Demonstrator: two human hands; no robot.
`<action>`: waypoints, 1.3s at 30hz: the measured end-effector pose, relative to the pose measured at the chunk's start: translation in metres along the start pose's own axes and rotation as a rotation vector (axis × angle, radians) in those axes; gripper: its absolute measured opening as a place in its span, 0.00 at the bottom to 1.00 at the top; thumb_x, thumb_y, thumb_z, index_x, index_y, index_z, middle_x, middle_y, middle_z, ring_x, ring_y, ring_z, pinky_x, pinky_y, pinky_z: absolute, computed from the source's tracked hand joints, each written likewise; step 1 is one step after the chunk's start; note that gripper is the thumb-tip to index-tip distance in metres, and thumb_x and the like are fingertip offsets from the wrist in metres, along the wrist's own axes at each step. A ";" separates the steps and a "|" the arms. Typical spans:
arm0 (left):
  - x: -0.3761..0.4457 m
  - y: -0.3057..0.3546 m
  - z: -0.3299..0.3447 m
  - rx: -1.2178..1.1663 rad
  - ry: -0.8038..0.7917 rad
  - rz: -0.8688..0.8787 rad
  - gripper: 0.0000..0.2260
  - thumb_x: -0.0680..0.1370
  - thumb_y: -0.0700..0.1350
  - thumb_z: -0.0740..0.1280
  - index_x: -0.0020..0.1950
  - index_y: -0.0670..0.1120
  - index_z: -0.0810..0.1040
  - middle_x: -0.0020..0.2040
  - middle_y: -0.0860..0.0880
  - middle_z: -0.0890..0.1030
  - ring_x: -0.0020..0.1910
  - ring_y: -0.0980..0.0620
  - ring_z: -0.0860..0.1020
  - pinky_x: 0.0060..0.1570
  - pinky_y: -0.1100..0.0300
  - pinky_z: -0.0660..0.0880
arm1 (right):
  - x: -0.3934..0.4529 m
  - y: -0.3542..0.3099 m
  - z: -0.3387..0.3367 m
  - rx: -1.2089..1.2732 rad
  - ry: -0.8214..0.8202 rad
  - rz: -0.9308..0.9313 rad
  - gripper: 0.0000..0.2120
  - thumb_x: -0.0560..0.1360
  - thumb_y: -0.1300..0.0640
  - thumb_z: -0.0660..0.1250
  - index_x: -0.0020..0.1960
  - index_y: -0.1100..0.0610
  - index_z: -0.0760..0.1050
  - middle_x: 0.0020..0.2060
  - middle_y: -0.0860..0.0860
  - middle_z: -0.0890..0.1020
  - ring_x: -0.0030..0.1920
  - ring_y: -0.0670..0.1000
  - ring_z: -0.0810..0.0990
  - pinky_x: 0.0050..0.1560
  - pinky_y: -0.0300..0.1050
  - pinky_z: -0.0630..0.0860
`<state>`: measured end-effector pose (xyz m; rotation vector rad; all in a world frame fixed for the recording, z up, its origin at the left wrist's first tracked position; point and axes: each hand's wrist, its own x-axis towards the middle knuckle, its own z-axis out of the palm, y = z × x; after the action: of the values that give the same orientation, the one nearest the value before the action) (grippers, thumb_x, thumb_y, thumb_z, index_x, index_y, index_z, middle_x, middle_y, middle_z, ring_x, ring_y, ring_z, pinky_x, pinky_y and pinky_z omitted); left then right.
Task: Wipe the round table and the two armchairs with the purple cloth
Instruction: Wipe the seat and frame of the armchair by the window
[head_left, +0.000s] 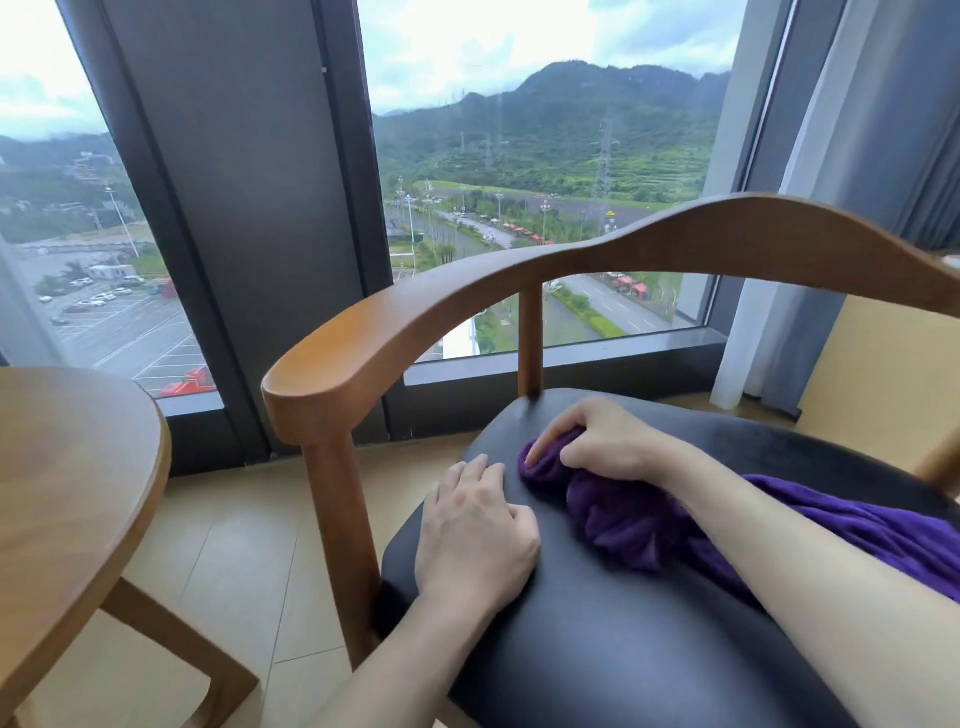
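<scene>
At the far left stands the round wooden counter (78, 467), its top bare in the part that shows, with two of its legs visible below on the tiled floor (249, 545). Just beside it, apart from its edge, stands one armchair (649, 249) with a curved wooden back-and-arm rail, wooden posts and a black padded seat (623, 649). Only this one armchair is in view.

The left hand (475, 535) lies palm down on the front left part of the seat, fingers loosely curled, grasping nothing. It does not touch the purple cloth (634, 519); a narrow strip of bare seat lies between them.

The cloth rests on the seat, bunched into a long roll. Its long axis runs from the middle of the seat, near the rear post, out toward the right edge of the frame, where it passes under the right forearm and is cut off from view. Its bunched end points toward the left hand and the chair's left arm.

The right hand (597, 444) is clenched on that bunched end, fingers folded over the top, pressing it down on the seat.

Behind the chair, floor-height windows (519, 156) show hills, a road and a car park; a grey curtain (857, 130) hangs at the right.
</scene>
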<state>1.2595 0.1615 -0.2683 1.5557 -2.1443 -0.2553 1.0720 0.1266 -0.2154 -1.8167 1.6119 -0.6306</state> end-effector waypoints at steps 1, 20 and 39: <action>0.000 0.000 0.000 -0.006 0.001 -0.001 0.24 0.75 0.50 0.56 0.71 0.51 0.71 0.75 0.53 0.68 0.75 0.53 0.60 0.74 0.57 0.54 | 0.008 -0.003 -0.005 0.061 0.050 -0.008 0.22 0.60 0.60 0.60 0.44 0.43 0.87 0.41 0.43 0.87 0.45 0.42 0.84 0.46 0.34 0.77; 0.001 -0.001 -0.002 -0.013 0.019 0.029 0.20 0.73 0.48 0.55 0.62 0.50 0.76 0.69 0.53 0.73 0.70 0.52 0.66 0.71 0.55 0.61 | 0.054 -0.019 0.038 -0.139 0.135 -0.063 0.25 0.67 0.70 0.59 0.45 0.46 0.88 0.46 0.45 0.87 0.52 0.46 0.81 0.54 0.35 0.76; -0.034 -0.029 -0.017 -0.014 -0.111 0.194 0.31 0.76 0.60 0.52 0.77 0.51 0.63 0.79 0.54 0.59 0.77 0.56 0.53 0.75 0.63 0.45 | 0.098 0.008 0.029 -0.262 0.292 0.153 0.13 0.69 0.55 0.61 0.47 0.47 0.82 0.53 0.50 0.82 0.50 0.52 0.77 0.52 0.46 0.75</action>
<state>1.3000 0.1856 -0.2747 1.3427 -2.3545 -0.2962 1.1005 0.0329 -0.2461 -1.8229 2.0905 -0.6636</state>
